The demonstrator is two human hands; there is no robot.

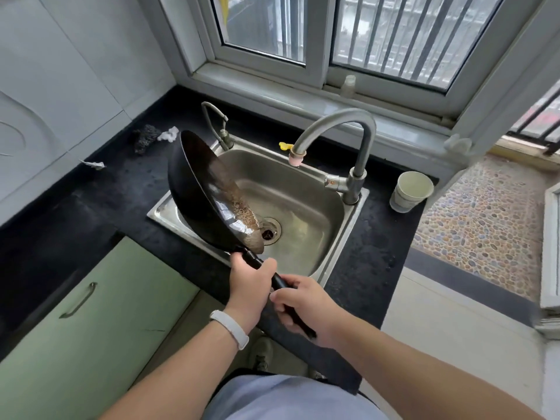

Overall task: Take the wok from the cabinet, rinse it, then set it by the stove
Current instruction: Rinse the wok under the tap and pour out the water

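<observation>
Both hands are on the wok's long black handle [280,281]. The left hand [251,283], a pale wristband [230,327] behind it on the forearm, has its fingers wrapped tight round the handle close to the pan. The right hand [306,304] sits just behind and below the left, nearer the body, with its fingers curled round the handle's tail end.

Out past the left hand's knuckles the wok [200,189] hangs over the steel sink [318,225], tipped steeply onto its side. Its dark underside faces the counter [121,189] to the left and its open bowl faces the basin. A brownish, speckled patch lies along the wok's lower inner wall; it may be dirty water or residue, I can't say which. The lowest part of the rim sits right above the drain [271,233], just ahead of the left hand.

Farther ahead and to the right of both hands the tall curved faucet [342,122] arches over the basin. A paper cup [410,190] stands on the counter beyond it, well right of the right hand. A thinner tap [216,122] rises at the sink's far left corner, just behind the wok's upper edge. A dark scrubber [145,139] lies on the counter left of it. Below and left of the left hand is a pale green cabinet door [91,313].
</observation>
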